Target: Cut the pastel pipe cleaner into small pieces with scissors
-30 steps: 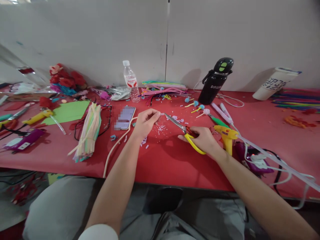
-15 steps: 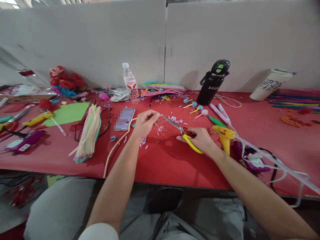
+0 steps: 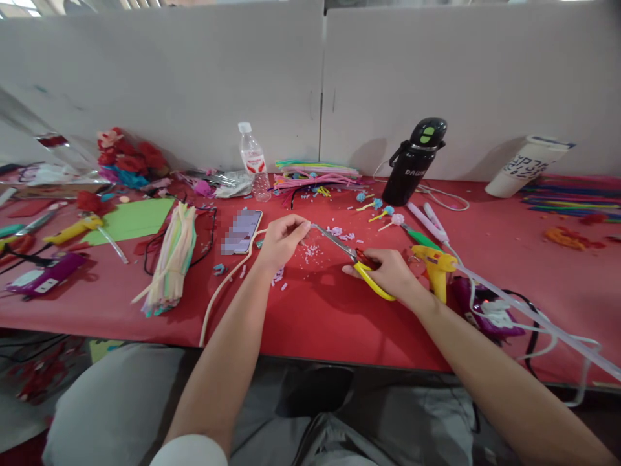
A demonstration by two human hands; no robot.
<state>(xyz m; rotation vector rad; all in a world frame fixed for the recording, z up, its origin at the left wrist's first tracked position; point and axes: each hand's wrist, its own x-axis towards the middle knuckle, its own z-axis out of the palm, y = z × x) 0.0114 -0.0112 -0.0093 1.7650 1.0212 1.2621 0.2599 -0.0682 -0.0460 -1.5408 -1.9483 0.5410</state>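
Red table (image 3: 310, 330): near edge sits just past the lap, plain red surface between the forearms up to the hands, so that's the elbow room
Grey partition (image 3: 194, 84): walls off the far edge, seam around the middle
Black flask (image 3: 410, 168): far side, beyond the right hand, lid on, contents hidden
White cup (image 3: 519, 169): further right, can't see what's inside
Clear bottle (image 3: 254, 162): back by the partition, white cap on, can't make out any level
Pastel stem bundle (image 3: 172, 265): lying left of the left forearm
Yellow glue gun (image 3: 438, 265): just beside the right wrist, long translucent stick poking out rightward, kinda hems that side in
Right hand (image 3: 391, 270): fingers wrapped round the scissor handles, gripping
Left hand (image 3: 284, 239): thumb and finger pinched on a tiny pale piece (image 3: 313, 225)
Scissors (image 3: 372, 279): blades aimed at the left fingertips, tips right about at that piece
Phone (image 3: 245, 230): flat, left of the left hand
Lilac bits (image 3: 342, 232): scattered around the blades
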